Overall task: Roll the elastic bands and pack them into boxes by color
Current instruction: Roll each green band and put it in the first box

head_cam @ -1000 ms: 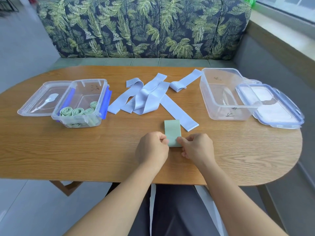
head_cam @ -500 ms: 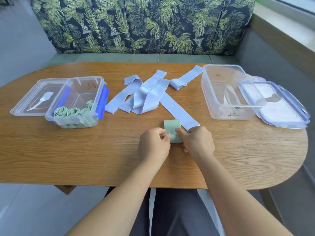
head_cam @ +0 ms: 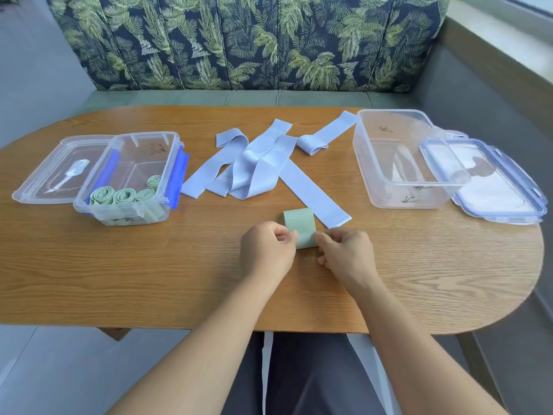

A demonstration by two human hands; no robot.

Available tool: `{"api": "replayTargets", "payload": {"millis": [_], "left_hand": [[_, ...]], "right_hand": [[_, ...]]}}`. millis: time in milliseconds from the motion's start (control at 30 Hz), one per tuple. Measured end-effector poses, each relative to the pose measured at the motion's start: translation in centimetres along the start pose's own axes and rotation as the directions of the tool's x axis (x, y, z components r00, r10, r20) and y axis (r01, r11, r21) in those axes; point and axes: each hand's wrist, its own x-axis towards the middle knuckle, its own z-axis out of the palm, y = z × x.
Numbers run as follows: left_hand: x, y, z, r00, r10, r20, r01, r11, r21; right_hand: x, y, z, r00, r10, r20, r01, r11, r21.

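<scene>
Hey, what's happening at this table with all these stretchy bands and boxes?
A person is rolling up a green band on the wooden table, pinching it with the left hand and the right hand. A few rolled green bands already sit in the left box. A pile of blue bands lies unrolled farther back, and the right box holds no bands yet.

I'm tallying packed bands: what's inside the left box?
Four green rolls stand on end at the near side of the box. The rolls themselves hide whether anything lies under them.
</scene>
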Motion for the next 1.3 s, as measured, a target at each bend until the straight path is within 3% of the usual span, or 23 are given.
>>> {"api": "replayTargets", "payload": {"millis": [400, 533, 700, 900, 1067, 1167, 1300], "left_hand": [[0.6, -0.3, 0.1, 0.997, -0.069, 0.047, 0.073, 0.993, -0.089], [0.9, -0.3, 0.3, 1.0, 0.015, 0.01, -0.015, 1.0, 0.0], [1.7, -0.6, 0.4, 0.987, 0.152, 0.053, -0.152, 0.988, -0.012], [2.8, -0.6, 0.5, 0.985, 0.152, 0.081, -0.152, 0.988, -0.003], [4.0, -0.1, 0.6, 0.991, 0.109, 0.074, -0.113, 0.993, 0.043], [4.8, 0.1, 0.7, 0.993, 0.099, 0.067, -0.104, 0.992, 0.075], [5.4, 0.1, 0.7, 0.984, 0.156, 0.088, -0.165, 0.982, 0.096]], "right_hand": [[0.5, 0.1, -0.2, 0.999, 0.022, 0.03, -0.022, 1.0, 0.002], [1.3, -0.5, 0.0, 0.997, 0.076, 0.012, -0.076, 0.997, -0.025], [2.2, -1.2, 0.5, 0.993, 0.12, -0.015, -0.121, 0.987, -0.103], [3.0, -1.7, 0.9, 0.99, 0.125, -0.068, -0.135, 0.974, -0.182], [2.6, -1.1, 1.0, 0.985, -0.054, -0.163, 0.026, 0.985, -0.173], [2.3, -0.9, 0.9, 0.977, -0.18, -0.115, 0.152, 0.964, -0.217], [2.9, -0.9, 0.9, 0.98, -0.182, -0.08, 0.164, 0.966, -0.198]]}}
